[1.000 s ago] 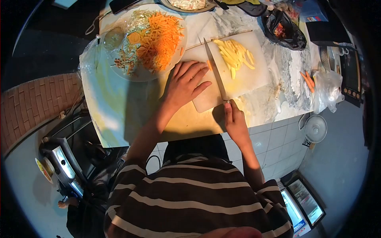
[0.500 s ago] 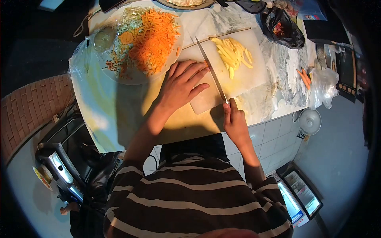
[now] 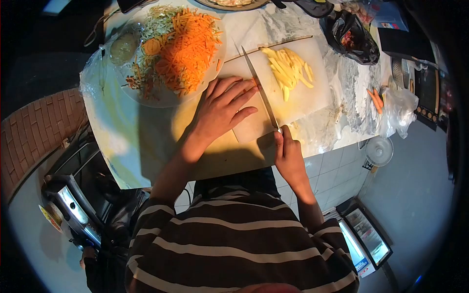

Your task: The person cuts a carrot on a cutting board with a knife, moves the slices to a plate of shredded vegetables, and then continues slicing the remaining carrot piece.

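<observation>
My right hand (image 3: 289, 150) is wrapped round the handle of a long kitchen knife (image 3: 260, 88), its blade pointing away across the white cutting board (image 3: 312, 102). On the board's left part, my left hand (image 3: 225, 106) lies palm down with its fingers bent, the fingertips beside the blade. A small piece of carrot (image 3: 254, 81) shows orange at those fingertips; most of it is hidden beneath them. To the right of the knife lies a pile of pale yellow potato sticks (image 3: 287, 71).
A large plate (image 3: 168, 101) of shredded carrot (image 3: 188, 53) and cabbage (image 3: 159, 22) stands at the left. Farther right are a black plastic bag (image 3: 364, 51), carrots (image 3: 375, 100) and a clear bag (image 3: 398, 107). Another person's hand (image 3: 88, 254) is at lower left.
The view has shifted slightly. Both hands and the knife hold nearly the same places on the board. The other person's hand at lower left has moved a little.
</observation>
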Demonstrator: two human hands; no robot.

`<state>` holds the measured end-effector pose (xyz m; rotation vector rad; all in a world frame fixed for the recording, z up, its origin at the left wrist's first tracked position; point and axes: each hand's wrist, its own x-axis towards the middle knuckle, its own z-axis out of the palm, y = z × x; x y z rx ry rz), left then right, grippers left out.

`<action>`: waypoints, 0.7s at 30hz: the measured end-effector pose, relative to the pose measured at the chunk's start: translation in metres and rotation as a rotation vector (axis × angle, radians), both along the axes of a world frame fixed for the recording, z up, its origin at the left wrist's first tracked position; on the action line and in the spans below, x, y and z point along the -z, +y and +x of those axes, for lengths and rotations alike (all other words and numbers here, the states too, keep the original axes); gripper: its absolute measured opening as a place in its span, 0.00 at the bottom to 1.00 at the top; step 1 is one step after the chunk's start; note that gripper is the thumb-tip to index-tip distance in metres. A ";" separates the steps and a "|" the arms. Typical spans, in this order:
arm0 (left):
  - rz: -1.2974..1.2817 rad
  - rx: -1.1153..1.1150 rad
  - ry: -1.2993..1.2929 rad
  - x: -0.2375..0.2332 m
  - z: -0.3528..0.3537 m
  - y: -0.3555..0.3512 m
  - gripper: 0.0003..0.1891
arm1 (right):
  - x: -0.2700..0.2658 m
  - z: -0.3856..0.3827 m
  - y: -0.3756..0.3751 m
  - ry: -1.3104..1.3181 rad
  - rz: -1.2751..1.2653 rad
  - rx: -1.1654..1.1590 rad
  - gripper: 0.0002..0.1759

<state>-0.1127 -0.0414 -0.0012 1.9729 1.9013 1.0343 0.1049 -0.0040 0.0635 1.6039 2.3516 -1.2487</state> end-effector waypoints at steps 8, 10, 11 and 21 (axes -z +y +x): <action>-0.002 0.000 -0.028 -0.002 0.000 0.001 0.24 | 0.001 0.000 -0.002 -0.029 -0.045 0.013 0.12; -0.002 0.001 -0.025 -0.003 -0.001 0.001 0.24 | 0.003 0.001 -0.003 -0.013 0.000 0.006 0.12; -0.002 0.002 -0.021 -0.003 -0.001 0.001 0.25 | 0.003 0.001 -0.003 -0.013 -0.001 0.007 0.12; -0.004 -0.003 -0.019 -0.003 -0.001 0.000 0.25 | 0.000 0.001 -0.004 0.010 -0.043 0.022 0.13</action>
